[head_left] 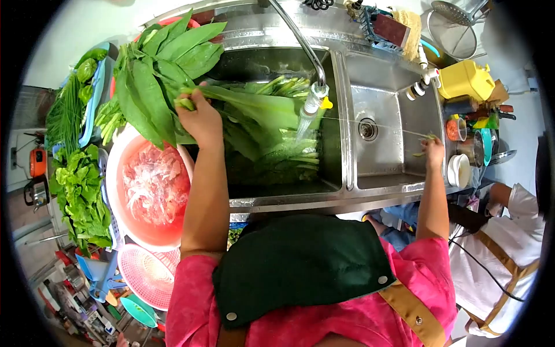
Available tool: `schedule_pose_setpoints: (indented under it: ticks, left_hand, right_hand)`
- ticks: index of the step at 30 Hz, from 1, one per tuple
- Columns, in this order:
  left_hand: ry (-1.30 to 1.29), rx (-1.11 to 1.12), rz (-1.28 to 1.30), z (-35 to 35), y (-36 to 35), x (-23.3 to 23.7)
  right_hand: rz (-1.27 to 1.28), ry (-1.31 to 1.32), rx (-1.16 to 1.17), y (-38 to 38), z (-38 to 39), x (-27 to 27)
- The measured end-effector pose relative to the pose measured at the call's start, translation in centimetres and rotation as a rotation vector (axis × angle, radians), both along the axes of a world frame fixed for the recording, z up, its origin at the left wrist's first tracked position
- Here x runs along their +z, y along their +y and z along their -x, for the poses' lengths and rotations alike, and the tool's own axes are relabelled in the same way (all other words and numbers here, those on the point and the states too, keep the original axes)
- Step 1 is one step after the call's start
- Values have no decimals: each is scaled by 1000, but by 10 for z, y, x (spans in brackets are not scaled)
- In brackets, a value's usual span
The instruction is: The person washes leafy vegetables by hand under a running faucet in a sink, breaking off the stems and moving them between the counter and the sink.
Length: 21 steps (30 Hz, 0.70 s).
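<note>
My left hand [201, 118] is closed around the stems of a bunch of broad-leaved greens [151, 95], held over the left edge of the sink's left basin. Water runs from the faucet [315, 98] into that basin, where more long leafy greens [260, 127] lie in water. Over the right side of the right basin [376, 156], my right hand [433, 153] pinches a small green stem piece [430, 137]. A thin pale strand stretches from near the faucet toward this hand.
At left stand a pink bowl [120, 173] of pale pieces in water, leafy vegetables [81, 196], and a pink colander [136, 266]. A yellow jug [467, 81], a white cup [459, 170] and utensils line the right side. Another person [491, 266] is at the right.
</note>
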State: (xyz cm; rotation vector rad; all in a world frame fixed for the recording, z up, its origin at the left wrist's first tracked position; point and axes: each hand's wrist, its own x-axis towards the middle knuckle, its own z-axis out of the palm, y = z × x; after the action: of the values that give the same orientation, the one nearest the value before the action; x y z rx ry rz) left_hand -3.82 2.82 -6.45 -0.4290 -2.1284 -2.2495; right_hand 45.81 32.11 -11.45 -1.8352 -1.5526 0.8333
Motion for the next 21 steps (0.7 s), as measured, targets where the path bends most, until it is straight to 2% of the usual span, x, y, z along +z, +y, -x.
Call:
schedule_pose_setpoints:
  ticks: [1, 2, 4, 5, 7, 8, 9, 10, 11, 12, 13, 14, 15, 16, 18, 19, 21]
  left_hand:
    - [-51, 8, -92, 3, -3, 7]
    - [-98, 16, -186, 6, -4, 14]
    - [-91, 35, -179, 13, -6, 18]
    - [-57, 27, -185, 16, -8, 16]
    - [-26, 14, -190, 15, -8, 16]
    - [24, 9, -123, 10, -9, 21]
    - [70, 1, -49, 1, -10, 26]
    - [65, -3, -41, -9, -12, 32]
    - [144, -37, 96, -21, -14, 40]
    - [226, -73, 228, -32, -14, 44]
    - [152, -105, 167, -40, -13, 43]
    - [153, -114, 164, -46, -16, 43]
    - [159, -146, 222, -52, -19, 42]
    - [164, -177, 281, -57, -21, 41]
    - [213, -163, 271, -63, -31, 37]
    - [146, -197, 254, -67, -37, 39]
    - [82, -234, 258, -70, -53, 32]
  right_hand:
    - [-21, -88, -36, 7, -22, -1]
    - [45, -101, -222, 5, -27, 6]
    - [3, 94, -170, 11, -51, -8]
    - [2, 94, -160, 14, -44, -7]
    - [115, 426, -199, 1, -15, 4]
    - [153, 312, 10, -25, 21, 25]
    - [208, 331, 141, -51, 62, 38]
    - [296, 178, 396, -65, 84, 29]
    - [483, 71, 583, -98, 132, 53]
    - [593, 21, 816, -115, 162, 43]
    - [442, -113, 1034, -127, 187, -1]
    - [615, -313, 1028, -148, 231, 6]
    - [585, -469, 1148, -150, 256, -33]
    - [567, -919, 1367, -147, 283, -77]
    - [399, -954, 1362, -142, 290, -182]
    - [393, -948, 1367, -137, 294, -191]
    - [529, -988, 1223, -138, 293, -211]
